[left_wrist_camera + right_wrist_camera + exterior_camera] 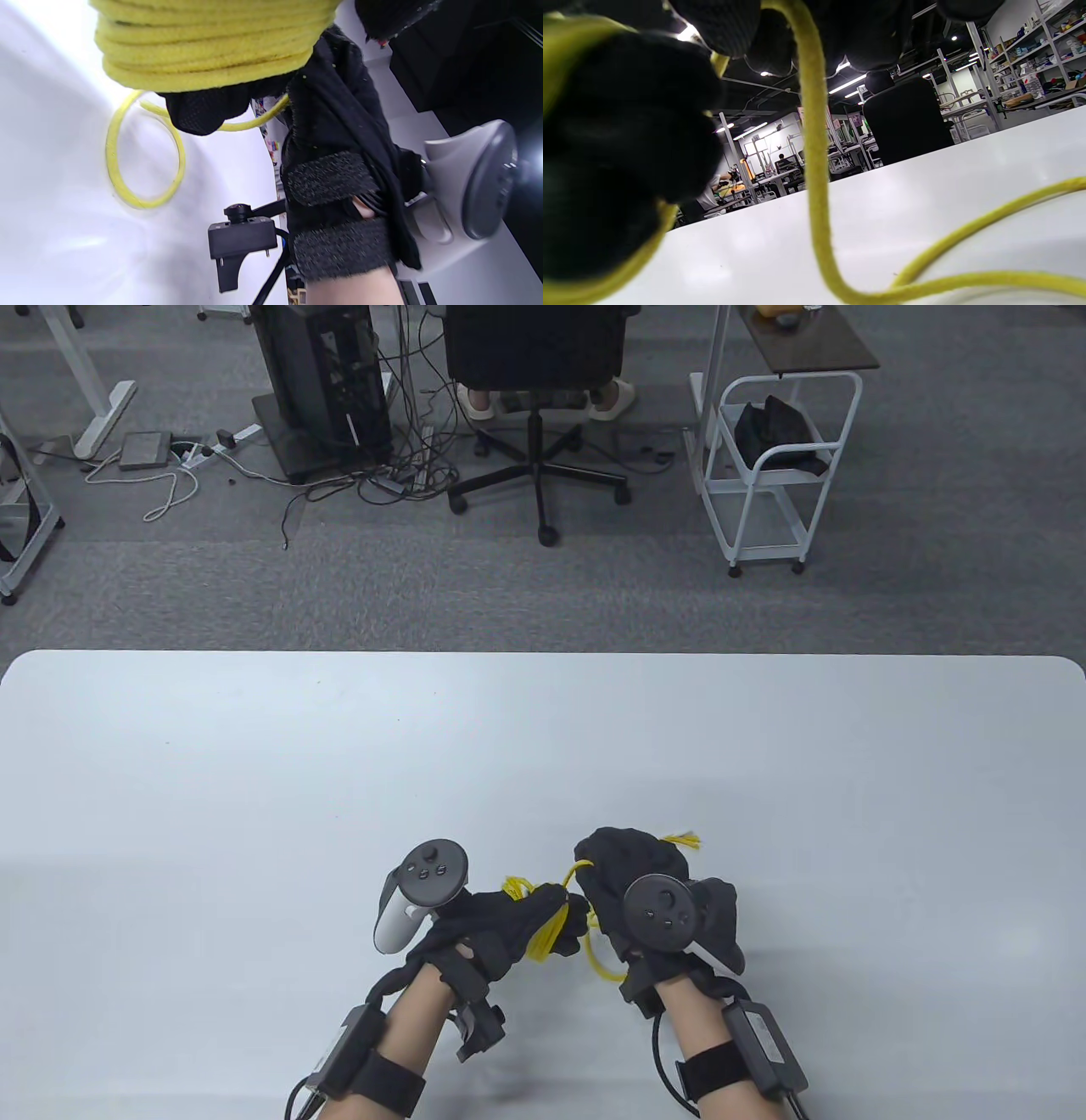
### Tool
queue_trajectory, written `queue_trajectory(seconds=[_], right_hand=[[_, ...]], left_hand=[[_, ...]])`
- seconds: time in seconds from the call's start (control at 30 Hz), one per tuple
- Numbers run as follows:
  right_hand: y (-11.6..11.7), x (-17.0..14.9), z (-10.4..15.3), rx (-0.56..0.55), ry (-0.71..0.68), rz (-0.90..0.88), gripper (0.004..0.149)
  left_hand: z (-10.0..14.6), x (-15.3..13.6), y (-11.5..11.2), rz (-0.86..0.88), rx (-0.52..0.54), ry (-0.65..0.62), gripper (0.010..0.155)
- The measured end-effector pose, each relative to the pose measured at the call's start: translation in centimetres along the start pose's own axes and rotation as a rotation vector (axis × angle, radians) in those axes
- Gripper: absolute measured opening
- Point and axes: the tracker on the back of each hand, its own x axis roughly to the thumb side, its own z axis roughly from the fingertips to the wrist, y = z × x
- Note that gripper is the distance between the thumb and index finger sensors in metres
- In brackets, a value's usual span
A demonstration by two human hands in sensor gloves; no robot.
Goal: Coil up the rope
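Rope (203, 46) coiled around left hand (501, 929); right hand (632, 891) grips strand; slack loop visible in wrist views only.

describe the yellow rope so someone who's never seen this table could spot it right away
On the white table, look near the front edge where two black-gloved hands meet. The yellow rope is bundled in several turns held by the left hand, with a strand running to the right hand and a frayed end poking out beyond it. It is the only bright yellow thing there.
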Motion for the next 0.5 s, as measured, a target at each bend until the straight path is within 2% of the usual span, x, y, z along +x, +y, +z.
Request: queue_trajectory(seconds=[0.2, 0.33, 0.5], right_hand=[[0.2, 1.4, 0.1, -0.014, -0.055, -0.038, 0.041], [0.3, 2.7, 0.4, -0.030, -0.120, -0.002, 0.042], [0.9, 3.7, 0.4, 0.000, -0.152, -0.002, 0.041]], left_hand=[[0.5, -0.2, 1.0, 0.052, 0.114, -0.023, 0.069], [1.2, -0.2, 1.8, 0.113, 0.247, -0.049, 0.068], [1.7, -0.2, 2.6, 0.218, 0.288, -0.126, 0.066]])
